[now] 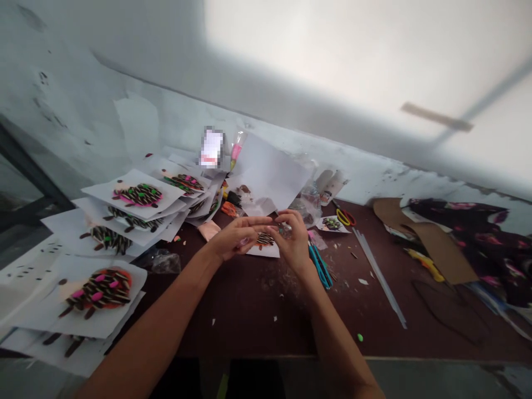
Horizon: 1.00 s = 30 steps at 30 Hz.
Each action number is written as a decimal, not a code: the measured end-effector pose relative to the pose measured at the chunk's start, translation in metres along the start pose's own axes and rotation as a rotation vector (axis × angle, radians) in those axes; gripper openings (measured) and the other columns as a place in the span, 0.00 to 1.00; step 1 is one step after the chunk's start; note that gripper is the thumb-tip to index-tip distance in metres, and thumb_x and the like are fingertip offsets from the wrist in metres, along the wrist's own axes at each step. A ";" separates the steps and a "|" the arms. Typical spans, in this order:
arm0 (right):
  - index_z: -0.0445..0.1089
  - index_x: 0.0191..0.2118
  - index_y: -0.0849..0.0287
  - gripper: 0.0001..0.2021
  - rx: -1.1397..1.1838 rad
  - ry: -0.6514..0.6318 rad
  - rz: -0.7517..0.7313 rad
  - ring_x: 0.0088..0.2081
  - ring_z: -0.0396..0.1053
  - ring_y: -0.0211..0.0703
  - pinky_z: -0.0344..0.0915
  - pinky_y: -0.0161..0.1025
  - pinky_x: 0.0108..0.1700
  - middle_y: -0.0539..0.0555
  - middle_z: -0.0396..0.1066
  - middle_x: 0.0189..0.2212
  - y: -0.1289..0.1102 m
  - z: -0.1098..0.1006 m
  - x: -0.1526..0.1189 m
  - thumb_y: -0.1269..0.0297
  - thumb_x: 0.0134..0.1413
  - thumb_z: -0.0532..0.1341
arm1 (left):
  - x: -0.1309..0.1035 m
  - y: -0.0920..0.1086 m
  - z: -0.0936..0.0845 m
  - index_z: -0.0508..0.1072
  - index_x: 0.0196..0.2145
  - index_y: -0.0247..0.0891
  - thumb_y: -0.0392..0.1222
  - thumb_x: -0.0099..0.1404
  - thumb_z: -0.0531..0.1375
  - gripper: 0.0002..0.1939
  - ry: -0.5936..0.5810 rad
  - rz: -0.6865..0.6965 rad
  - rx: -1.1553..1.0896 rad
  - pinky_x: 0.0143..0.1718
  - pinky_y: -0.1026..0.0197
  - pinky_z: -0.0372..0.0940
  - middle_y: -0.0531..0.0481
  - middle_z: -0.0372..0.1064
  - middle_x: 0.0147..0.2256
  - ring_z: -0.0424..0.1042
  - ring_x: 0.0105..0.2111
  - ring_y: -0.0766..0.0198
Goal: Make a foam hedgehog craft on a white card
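Observation:
My left hand (240, 237) is raised over the middle of the table, its index finger stretched towards my right hand (294, 238). The fingertips of both hands meet or nearly meet. Whatever is between them is too small to make out. Below and behind the fingers lies a white card (270, 251) with an orange and dark striped clay figure (265, 239), partly covered by the hands. Teal-handled scissors (319, 266) lie just right of my right wrist.
Stacked cards with clay figures (100, 291) fill the left side. A phone (211, 148) stands at the back. Yellow and red scissors (346, 216), clear strips (380, 277), a yellow cutter (426, 265) and brown cardboard (443, 252) lie to the right.

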State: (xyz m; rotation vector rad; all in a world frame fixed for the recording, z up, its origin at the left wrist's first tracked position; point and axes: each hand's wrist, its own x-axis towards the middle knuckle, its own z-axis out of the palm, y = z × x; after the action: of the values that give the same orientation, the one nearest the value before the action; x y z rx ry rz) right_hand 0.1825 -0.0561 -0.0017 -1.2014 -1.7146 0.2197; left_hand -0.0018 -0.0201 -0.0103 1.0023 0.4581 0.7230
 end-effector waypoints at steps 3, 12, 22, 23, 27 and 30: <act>0.74 0.33 0.55 0.05 -0.067 -0.034 -0.148 0.47 0.70 0.47 0.69 0.45 0.50 0.56 0.70 0.44 -0.005 -0.002 0.001 0.64 0.61 0.65 | 0.000 0.000 -0.002 0.71 0.58 0.31 0.31 0.49 0.60 0.36 0.043 0.021 -0.030 0.12 0.68 0.40 0.47 0.80 0.36 0.47 0.11 0.80; 0.78 0.36 0.55 0.07 -0.086 -0.130 0.117 0.35 0.70 0.43 0.67 0.39 0.39 0.54 0.75 0.33 0.014 -0.008 0.005 0.64 0.61 0.61 | 0.001 0.011 -0.006 0.74 0.42 0.35 0.29 0.56 0.61 0.14 0.377 0.043 -0.060 0.14 0.68 0.42 0.45 0.80 0.38 0.50 0.12 0.79; 0.82 0.38 0.55 0.08 -0.360 -0.325 0.237 0.34 0.70 0.43 0.62 0.38 0.39 0.54 0.76 0.34 0.038 0.003 -0.002 0.67 0.60 0.63 | 0.001 0.014 -0.008 0.75 0.37 0.32 0.34 0.58 0.65 0.08 0.441 0.078 -0.115 0.13 0.68 0.42 0.45 0.78 0.32 0.52 0.12 0.78; 0.82 0.39 0.55 0.09 -0.370 -0.339 0.232 0.35 0.71 0.43 0.63 0.38 0.39 0.55 0.76 0.35 0.039 0.004 -0.002 0.67 0.61 0.63 | 0.001 0.014 -0.008 0.75 0.37 0.32 0.34 0.57 0.66 0.09 0.435 0.080 -0.111 0.13 0.68 0.42 0.46 0.79 0.32 0.53 0.12 0.79; 0.82 0.42 0.56 0.10 -0.396 -0.380 0.198 0.37 0.71 0.44 0.63 0.38 0.41 0.57 0.76 0.36 0.040 0.007 -0.005 0.67 0.63 0.61 | 0.001 0.014 -0.008 0.75 0.38 0.32 0.35 0.57 0.67 0.09 0.415 0.083 -0.098 0.14 0.68 0.42 0.46 0.79 0.32 0.52 0.12 0.79; 0.82 0.42 0.56 0.11 -0.400 -0.392 0.192 0.37 0.71 0.45 0.64 0.39 0.42 0.57 0.75 0.35 0.042 0.008 -0.005 0.67 0.64 0.61 | 0.001 0.014 -0.008 0.75 0.36 0.33 0.34 0.58 0.66 0.07 0.417 0.088 -0.103 0.14 0.67 0.41 0.46 0.78 0.31 0.53 0.11 0.79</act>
State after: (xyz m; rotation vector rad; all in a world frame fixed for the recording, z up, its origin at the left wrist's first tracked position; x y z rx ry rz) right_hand 0.2022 -0.0369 -0.0347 -1.7084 -2.0447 0.2475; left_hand -0.0108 -0.0096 -0.0016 0.7773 0.7326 1.0311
